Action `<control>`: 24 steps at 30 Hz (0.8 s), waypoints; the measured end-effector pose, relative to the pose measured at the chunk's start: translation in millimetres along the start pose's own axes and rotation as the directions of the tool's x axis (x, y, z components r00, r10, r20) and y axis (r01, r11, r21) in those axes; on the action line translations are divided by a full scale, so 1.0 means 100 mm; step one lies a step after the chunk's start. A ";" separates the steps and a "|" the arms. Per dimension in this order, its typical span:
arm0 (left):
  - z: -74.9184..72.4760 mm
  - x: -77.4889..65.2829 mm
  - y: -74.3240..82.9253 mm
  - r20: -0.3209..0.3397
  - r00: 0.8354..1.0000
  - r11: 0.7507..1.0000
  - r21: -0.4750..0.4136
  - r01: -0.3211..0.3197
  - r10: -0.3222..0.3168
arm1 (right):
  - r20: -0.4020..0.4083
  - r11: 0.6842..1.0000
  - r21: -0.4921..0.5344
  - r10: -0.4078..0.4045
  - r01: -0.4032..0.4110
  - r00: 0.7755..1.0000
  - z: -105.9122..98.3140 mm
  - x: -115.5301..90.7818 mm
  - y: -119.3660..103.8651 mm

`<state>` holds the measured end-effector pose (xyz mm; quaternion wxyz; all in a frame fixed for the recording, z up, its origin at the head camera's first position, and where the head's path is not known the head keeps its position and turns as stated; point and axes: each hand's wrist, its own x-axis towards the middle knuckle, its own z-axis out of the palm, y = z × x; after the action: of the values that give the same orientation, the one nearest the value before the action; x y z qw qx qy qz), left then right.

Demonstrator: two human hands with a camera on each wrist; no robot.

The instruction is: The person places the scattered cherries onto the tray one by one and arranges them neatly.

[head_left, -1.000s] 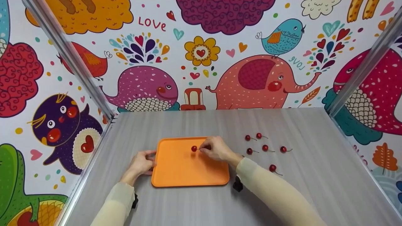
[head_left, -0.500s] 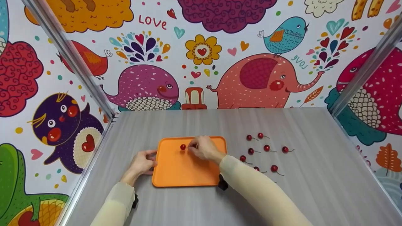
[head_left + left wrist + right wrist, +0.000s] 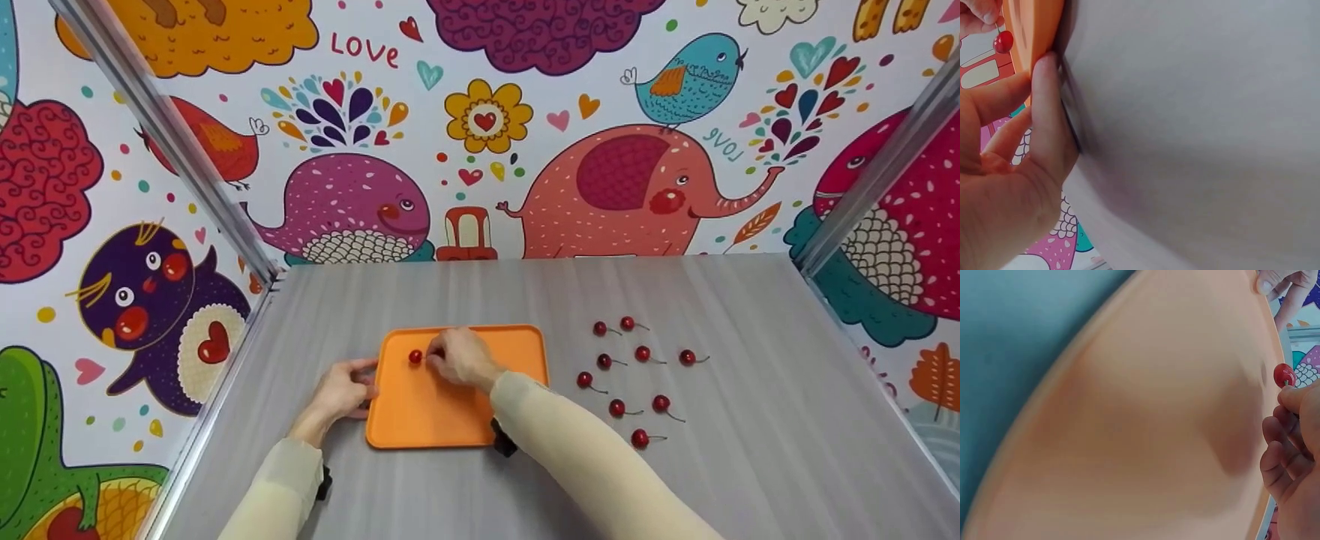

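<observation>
My right hand (image 3: pixel 463 358) pinches the stem of a red cherry (image 3: pixel 415 357) over the upper left part of an orange tray (image 3: pixel 420 416). In the left wrist view, the cherry (image 3: pixel 1003 41) hangs by its stem below the fingertips. The right wrist view has the cherry (image 3: pixel 1284 375) at the thumb tip, with a shadow on the tray (image 3: pixel 1145 439). My left hand (image 3: pixel 339 391) holds the tray's left edge, its thumb and fingers at the rim. In the left wrist view, fingers (image 3: pixel 1008 95) touch the tray edge. Several more cherries (image 3: pixel 643 353) with stems lie right of the tray.
A grey wood-grain table (image 3: pixel 720 480) bears everything. Behind it stands a wall (image 3: pixel 285 112) with cartoon animals. Metal posts (image 3: pixel 862 180) rise at the back corners, and a metal rail runs along the left edge.
My right hand has carried the cherry leftward over the tray. Cherries that the right sleeve covered now show. My left hand stays at the tray's left edge.
</observation>
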<state>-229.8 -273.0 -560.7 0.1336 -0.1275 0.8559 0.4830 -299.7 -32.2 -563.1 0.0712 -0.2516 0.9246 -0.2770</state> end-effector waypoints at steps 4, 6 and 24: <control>-0.02 0.00 0.00 -0.009 1.000 1.000 0.000 0.001 -0.001 | 0.013 0.999 -0.033 0.001 -0.001 1.000 0.02 0.06 -0.08; -0.02 0.00 0.00 -0.010 1.000 1.000 0.000 0.001 -0.001 | 0.019 0.999 -0.042 0.009 -0.008 1.000 0.03 0.08 -0.10; 0.00 0.00 0.00 -0.019 1.000 1.000 0.008 0.008 -0.008 | 0.056 0.998 -0.058 0.010 -0.007 0.998 0.18 0.16 -0.12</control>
<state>-229.6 -272.7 -560.4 0.1282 -0.1350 0.8585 0.4778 -303.2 -57.5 -571.4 0.0909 -0.2575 0.9309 -0.2426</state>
